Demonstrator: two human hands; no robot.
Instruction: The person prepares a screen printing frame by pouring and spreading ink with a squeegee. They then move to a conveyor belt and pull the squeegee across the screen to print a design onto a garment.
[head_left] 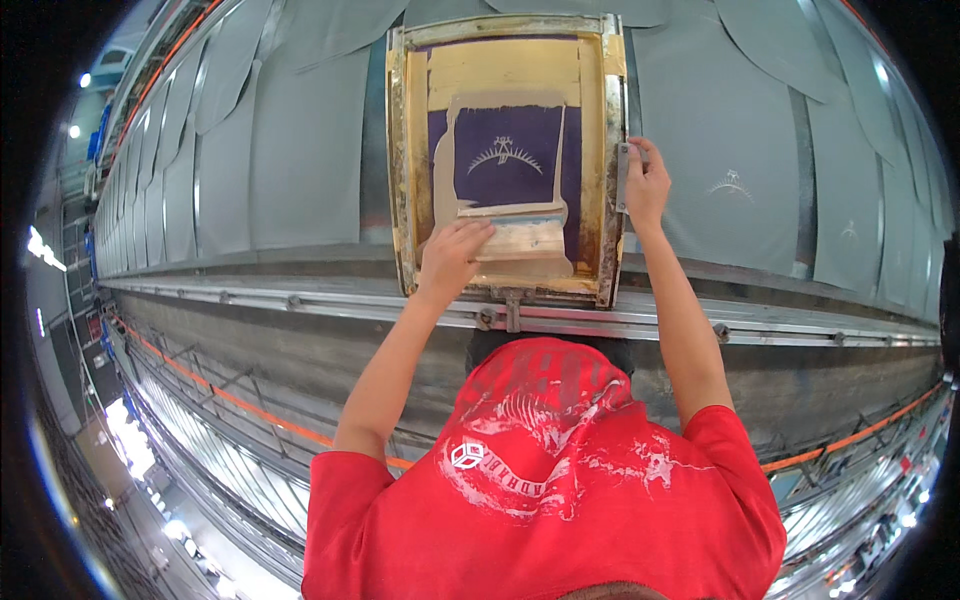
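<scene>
A screen printing frame [607, 90] with worn, ink-stained edges lies over grey fabric on a long table. Its purple mesh [500, 185] bears a pale crest-like design, with beige ink [444, 175] smeared down both sides and along the bottom. Near the frame's front end rests a squeegee [528, 237] with a pale wooden body. My left hand [450, 260] is closed over the squeegee's left end. At the frame's right side, my right hand [648, 185] grips a metal bracket [623, 175]; part of it is hidden by the fingers.
Grey fabric pieces [305, 165] lie in a row to both sides. The piece to the right carries a pale printed motif [732, 187]. A metal rail [420, 312] runs along the table's front edge, with a clamp [513, 310] below the frame.
</scene>
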